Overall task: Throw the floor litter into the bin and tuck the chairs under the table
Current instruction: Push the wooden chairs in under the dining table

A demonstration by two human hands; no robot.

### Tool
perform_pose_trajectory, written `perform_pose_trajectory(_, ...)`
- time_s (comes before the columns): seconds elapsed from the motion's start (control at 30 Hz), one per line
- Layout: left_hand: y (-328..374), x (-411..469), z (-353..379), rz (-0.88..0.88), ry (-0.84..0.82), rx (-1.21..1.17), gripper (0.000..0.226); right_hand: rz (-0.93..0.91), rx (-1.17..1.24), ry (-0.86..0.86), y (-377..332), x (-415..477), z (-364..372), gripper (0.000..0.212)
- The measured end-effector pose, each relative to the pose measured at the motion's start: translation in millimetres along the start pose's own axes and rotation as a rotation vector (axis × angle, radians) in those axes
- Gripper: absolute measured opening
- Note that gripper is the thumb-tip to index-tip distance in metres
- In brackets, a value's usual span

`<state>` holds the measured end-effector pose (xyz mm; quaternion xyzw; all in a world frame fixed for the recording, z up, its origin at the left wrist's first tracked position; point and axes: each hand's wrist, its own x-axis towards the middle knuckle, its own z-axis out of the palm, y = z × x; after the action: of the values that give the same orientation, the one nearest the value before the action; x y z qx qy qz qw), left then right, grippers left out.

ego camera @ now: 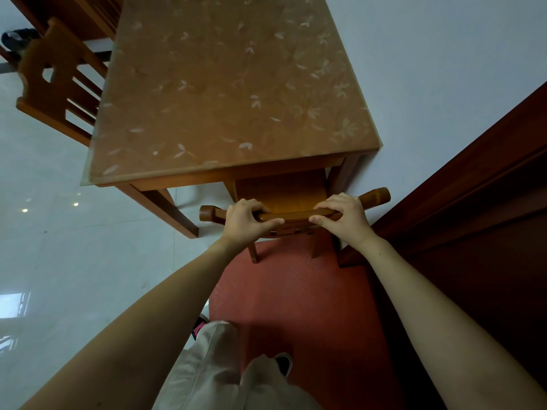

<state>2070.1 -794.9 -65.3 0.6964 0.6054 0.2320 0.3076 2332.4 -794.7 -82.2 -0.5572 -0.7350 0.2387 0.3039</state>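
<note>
Near chair (278, 192): seat partly under the table (231, 84), top rail gripped by left hand (248, 221) and right hand (343, 218), fingers (251, 206) curled closed over it. Risks judged: knuckles pinched against the table edge if pushed fully home; right post scraped along the dark wooden panel (473, 202) close beside it; rear legs snagged on the red mat (296, 291). No litter or bin seen

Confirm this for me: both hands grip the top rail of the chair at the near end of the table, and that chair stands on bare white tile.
Not quite. The left hand and right hand do grip the top rail of the chair at the near end of the table, but the head view shows its rear legs on a red mat, not bare white tile.
</note>
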Motion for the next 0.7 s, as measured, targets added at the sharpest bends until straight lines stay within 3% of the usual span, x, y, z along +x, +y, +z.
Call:
perform_pose_trajectory(0.17,2.1,5.9,2.2,0.018,0.015,0.032,0.043,-0.016,-0.009,-0.003,5.6,6.5,-2.5,0.035)
perform_pose_trajectory(0.37,4.1,14.7,7.6,-0.003,0.031,0.025,0.052,-0.032,0.000,-0.005,12.2,16.6,-7.2,0.036)
perform_pose_trajectory(0.7,8.8,29.2,11.7,0.003,0.055,0.038,0.046,-0.065,-0.013,-0.020,22.2,32.4,-14.3,0.037)
